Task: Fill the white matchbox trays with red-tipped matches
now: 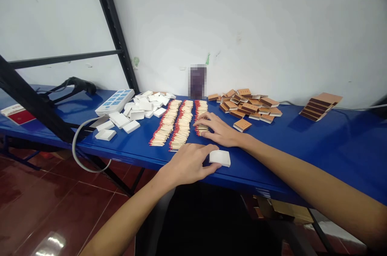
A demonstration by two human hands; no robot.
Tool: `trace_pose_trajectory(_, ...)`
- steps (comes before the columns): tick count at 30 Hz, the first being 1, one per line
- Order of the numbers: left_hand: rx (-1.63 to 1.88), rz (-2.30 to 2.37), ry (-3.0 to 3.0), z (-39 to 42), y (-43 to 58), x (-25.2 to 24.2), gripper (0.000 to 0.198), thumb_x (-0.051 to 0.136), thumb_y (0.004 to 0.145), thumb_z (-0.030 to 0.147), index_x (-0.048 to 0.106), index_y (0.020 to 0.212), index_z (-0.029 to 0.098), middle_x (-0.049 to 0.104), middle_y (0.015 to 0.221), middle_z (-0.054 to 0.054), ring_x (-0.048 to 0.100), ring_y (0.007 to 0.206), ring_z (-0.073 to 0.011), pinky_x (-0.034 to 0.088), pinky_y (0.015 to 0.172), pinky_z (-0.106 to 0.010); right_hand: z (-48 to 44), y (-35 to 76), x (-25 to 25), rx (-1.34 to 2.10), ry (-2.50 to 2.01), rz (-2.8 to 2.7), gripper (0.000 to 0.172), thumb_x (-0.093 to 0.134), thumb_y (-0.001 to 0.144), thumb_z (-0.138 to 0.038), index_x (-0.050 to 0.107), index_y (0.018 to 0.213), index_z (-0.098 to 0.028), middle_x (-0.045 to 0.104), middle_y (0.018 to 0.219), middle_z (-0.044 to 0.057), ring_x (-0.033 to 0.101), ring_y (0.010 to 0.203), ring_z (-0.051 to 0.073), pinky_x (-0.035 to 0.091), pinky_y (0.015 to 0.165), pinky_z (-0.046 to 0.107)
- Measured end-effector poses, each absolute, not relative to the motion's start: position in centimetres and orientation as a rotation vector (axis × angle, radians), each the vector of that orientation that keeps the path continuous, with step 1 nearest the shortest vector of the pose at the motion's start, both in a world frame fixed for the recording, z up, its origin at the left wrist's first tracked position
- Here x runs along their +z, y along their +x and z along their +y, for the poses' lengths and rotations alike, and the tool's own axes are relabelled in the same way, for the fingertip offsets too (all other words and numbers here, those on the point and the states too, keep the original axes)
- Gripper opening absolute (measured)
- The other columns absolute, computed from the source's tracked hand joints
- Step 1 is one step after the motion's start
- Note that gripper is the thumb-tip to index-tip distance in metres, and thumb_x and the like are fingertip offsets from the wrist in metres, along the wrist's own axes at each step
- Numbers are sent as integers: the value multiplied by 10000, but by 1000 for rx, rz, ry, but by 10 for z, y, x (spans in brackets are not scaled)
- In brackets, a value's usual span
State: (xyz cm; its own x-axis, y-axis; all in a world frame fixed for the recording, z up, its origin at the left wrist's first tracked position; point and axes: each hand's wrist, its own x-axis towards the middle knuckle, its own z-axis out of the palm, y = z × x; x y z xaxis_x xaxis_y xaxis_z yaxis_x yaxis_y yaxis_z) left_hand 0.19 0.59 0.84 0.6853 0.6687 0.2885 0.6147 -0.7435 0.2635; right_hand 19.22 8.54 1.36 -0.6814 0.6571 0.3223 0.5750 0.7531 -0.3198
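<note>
Near the front edge of the blue table, my left hand [193, 163] pinches a small white matchbox tray [222, 158] between thumb and fingers. The tray's inside cannot be made out from here. My right hand [218, 129] reaches over the rightmost row of red-tipped matches [201, 107]. Its thumb and fingers are apart, the fingertips resting on or just over the matches, and part of that row is hidden beneath it. Two longer rows, a middle row of matches [182, 125] and a left row of matches [167, 123], lie to its left.
White trays [142, 107] are heaped at the left beside a white power strip [115, 102] with a grey cable. Brown matchbox sleeves [249, 107] form a pile at the right; a joined stack of sleeves [320, 107] stands farther right. A black metal frame [111, 18] rises at the left.
</note>
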Motion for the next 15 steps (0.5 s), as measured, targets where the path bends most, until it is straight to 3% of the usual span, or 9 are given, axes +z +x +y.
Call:
trace_pose_trajectory(5,549,1043,2758,6,2,9,376,582,916,434,603,1235,237,651,740,0,643,726,-204,405,634,-265,85,191,15,252,-939,-2580,351,454,958,-397,639,1214,-246,526,1237,123,467,1149,294,369,961,489)
trace_pose_trajectory(15,530,1036,2760,5,2,11,366,581,919,433,612,1218,224,680,795,-15,665,774,-213,441,667,-273,86,193,8,274,-1002,-2495,436,453,945,-419,544,1331,-236,554,1248,127,478,1169,308,379,987,503)
